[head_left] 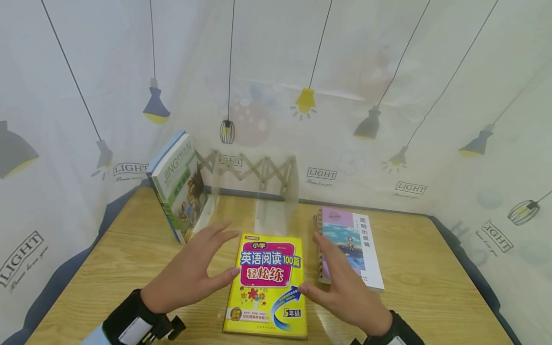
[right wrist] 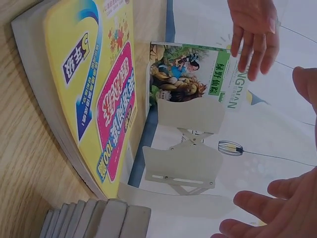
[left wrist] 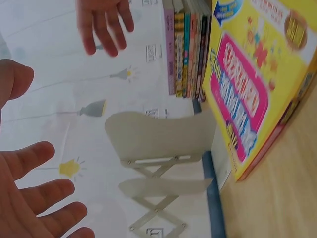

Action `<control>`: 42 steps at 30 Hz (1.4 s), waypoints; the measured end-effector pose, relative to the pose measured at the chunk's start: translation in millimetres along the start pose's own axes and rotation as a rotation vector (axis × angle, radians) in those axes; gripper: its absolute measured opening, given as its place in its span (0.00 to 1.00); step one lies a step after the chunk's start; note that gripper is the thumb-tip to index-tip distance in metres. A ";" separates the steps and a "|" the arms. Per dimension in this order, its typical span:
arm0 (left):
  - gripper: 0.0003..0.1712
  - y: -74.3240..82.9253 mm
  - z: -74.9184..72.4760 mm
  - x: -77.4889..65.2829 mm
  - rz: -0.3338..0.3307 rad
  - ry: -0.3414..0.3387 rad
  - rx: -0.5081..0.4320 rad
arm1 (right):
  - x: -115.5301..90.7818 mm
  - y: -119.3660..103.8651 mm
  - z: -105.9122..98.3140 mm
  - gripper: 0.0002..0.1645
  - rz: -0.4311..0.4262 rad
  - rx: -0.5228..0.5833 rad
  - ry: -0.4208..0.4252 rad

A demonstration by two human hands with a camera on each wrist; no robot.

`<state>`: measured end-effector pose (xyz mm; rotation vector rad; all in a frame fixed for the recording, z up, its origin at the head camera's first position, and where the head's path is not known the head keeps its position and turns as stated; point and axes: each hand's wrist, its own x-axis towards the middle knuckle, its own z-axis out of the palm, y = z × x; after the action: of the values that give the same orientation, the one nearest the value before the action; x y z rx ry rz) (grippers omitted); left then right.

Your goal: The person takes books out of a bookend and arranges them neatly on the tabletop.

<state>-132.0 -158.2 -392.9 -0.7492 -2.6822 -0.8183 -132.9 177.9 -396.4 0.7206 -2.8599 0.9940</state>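
A yellow workbook (head_left: 267, 287) lies flat on the wooden table between the two hands. My left hand (head_left: 189, 270) hovers above its left side, fingers spread and relaxed, holding nothing. Over the right side, my right hand (head_left: 347, 294) is also held with loose fingers and nothing in it; it partly covers a stack of books topped by a purple-and-white book (head_left: 345, 244). The left wrist view shows the spines of that stack (left wrist: 185, 54). A green-and-white book (head_left: 183, 187) stands upright, slightly tilted, at the left end of an expandable bookshelf rack (head_left: 276, 182).
The rack's pale panels and criss-cross bars stand at the back of the wooden table (head_left: 414, 268). Behind them hangs a white curtain (head_left: 276, 57) printed with lamps. A dark blue border runs round the table's edge.
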 end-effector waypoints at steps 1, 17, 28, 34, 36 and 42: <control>0.39 -1.9 -4.2 2.6 0.013 0.021 0.020 | -0.3 0.2 0.4 0.61 0.006 0.002 -0.002; 0.29 -47.6 -99.7 72.3 -0.048 0.378 0.432 | 0.2 0.9 2.1 0.56 0.067 0.011 -0.003; 0.35 -87.2 -101.3 95.3 -0.286 0.284 0.602 | -0.9 2.5 3.9 0.51 0.077 0.038 0.026; 0.39 -92.9 -98.6 91.5 -0.292 0.280 0.732 | -1.6 2.2 6.1 0.50 0.108 0.063 0.015; 0.41 -90.2 -97.9 91.4 -0.290 0.268 0.740 | -2.0 2.6 7.8 0.50 0.112 0.062 0.020; 0.43 -81.4 -92.5 89.4 -0.279 0.237 0.763 | -2.5 3.8 12.2 0.48 0.094 0.046 0.034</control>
<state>-243.9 -233.2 -322.0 -0.0894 -2.5887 0.1039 -130.9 174.3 -408.8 0.5711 -2.8746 1.0759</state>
